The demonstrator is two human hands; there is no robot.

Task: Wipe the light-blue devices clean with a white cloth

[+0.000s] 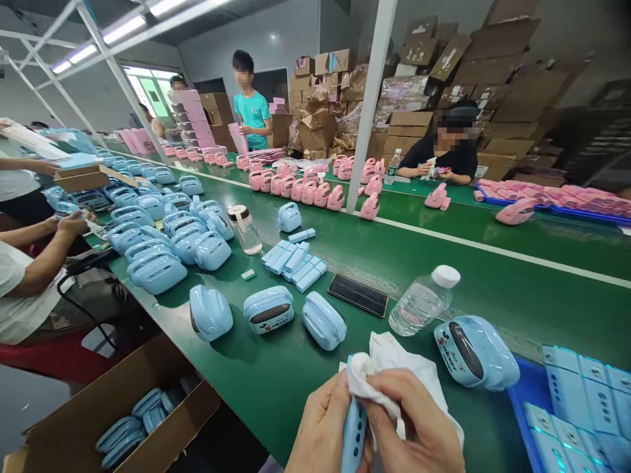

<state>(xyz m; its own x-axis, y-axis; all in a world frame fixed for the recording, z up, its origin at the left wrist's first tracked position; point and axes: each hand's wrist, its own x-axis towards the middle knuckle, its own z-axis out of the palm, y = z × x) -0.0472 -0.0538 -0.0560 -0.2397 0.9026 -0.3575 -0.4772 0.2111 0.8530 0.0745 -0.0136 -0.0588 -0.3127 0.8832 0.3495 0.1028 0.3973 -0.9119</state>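
At the far left edge, two co-workers' forearms reach in over the green conveyor belt; their bodies are mostly cut off by the frame. Below them, a cardboard box sits off the near edge of the belt with several blue devices inside, its near corner cropped. A dense cluster of light blue handheld devices crowds the left part of the belt, too many and too overlapped to count. Three more stand apart nearer, the middle one showing a dark screen panel. Behind them lies a loose pile of small blue bars, and beside that a black phone lying flat.

At the bottom centre, the left hand is closed around a slim blue piece, of which only a narrow strip with two dark dots shows between the fingers; its lower end runs out of frame. The right hand pinches a white cloth against the top of that piece, the cloth bunched and hiding the tip.

Just beyond the cloth a clear plastic bottle lies tilted on the belt. To the right rests another blue device, touching a blue tray of pale blue boxes, cut off at the corner. Far across, pink devices line the belt; workers' faces there are blurred.
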